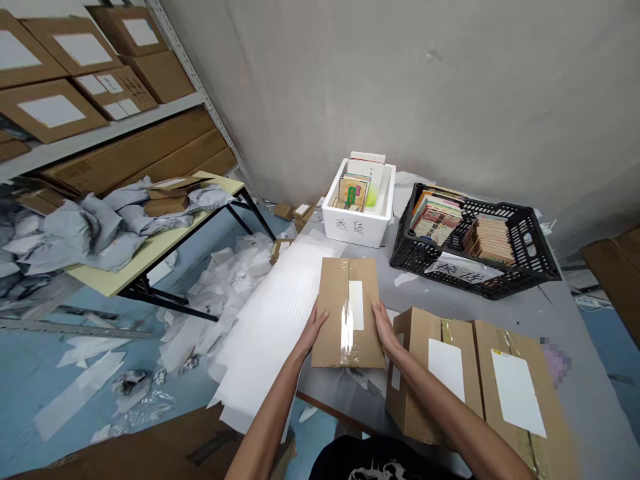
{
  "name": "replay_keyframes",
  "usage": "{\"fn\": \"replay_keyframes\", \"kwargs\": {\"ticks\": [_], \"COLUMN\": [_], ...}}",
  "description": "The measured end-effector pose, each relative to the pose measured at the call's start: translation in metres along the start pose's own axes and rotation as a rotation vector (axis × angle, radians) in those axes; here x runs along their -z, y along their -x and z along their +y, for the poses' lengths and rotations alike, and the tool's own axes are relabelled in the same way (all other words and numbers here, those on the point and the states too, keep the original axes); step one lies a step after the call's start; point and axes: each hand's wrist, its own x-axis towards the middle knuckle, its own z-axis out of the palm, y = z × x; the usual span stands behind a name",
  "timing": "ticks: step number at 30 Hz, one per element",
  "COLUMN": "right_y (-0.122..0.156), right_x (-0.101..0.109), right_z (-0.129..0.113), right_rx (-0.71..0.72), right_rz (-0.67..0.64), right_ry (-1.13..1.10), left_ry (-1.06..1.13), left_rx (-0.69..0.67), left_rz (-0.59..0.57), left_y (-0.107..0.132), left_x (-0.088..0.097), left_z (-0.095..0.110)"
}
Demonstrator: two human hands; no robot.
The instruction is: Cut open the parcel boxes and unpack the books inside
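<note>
A taped cardboard box [330, 307] with a white label is between my two hands, near the front of the grey table [590, 393]. My left hand [311, 328] grips its left side, thumb on the top edge. On the right side my right hand [386, 327] presses, its thumb at the edge too. Just right of it stand two more labelled boxes, a nearer one [420, 373] and another [545, 373], partly behind my right forearm. White foam sheets [280, 293] lie stacked on the left, close to my left hand.
Behind the box stand a white foam bin [353, 230] with books and a black crate [500, 283] of books. A yellow table [120, 273] at left bears grey parcels [100, 230]. Wrapping scraps [225, 280] litter the floor. Shelves [135, 123] hold cartons.
</note>
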Motion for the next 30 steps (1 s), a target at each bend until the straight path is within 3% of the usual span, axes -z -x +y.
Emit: {"fn": "replay_keyframes", "kwargs": {"ticks": [2,5,10,14,17,20,25,30], "right_y": [0.013,0.046,0.098,0.116,0.121,0.121,0.108,0.073], "right_x": [-0.004,-0.002,0.010,0.008,-0.004,-0.021,-0.046,-0.065], "right_z": [-0.001,0.005,0.047,0.094,0.111,0.102,0.053,0.021], "right_rx": [0.054,0.224,0.496,0.484,0.374,0.269,0.142,0.096], "right_rz": [0.100,0.113,0.196,0.256,0.228,0.203,0.150,0.046], "right_ry": [0.076,0.169,0.264,0.281,0.222,0.147,0.077,0.080], "left_ry": [-0.056,-0.142,-0.399,-0.551,-0.586,-0.594,-0.495,-0.281], "left_rx": [-0.052,-0.161,-0.450,-0.579,-0.593,-0.555,-0.299,-0.094], "left_rz": [0.024,0.124,0.106,-0.002,-0.037,-0.053,-0.036,-0.033], "left_y": [0.009,0.033,0.068,0.080,0.084,0.085,0.067,0.035], "left_x": [-0.002,0.002,0.025,0.044,0.052,0.054,0.057,0.064], "left_z": [-0.003,-0.019,-0.042,-0.038,-0.027,-0.009,0.026,0.025]}}
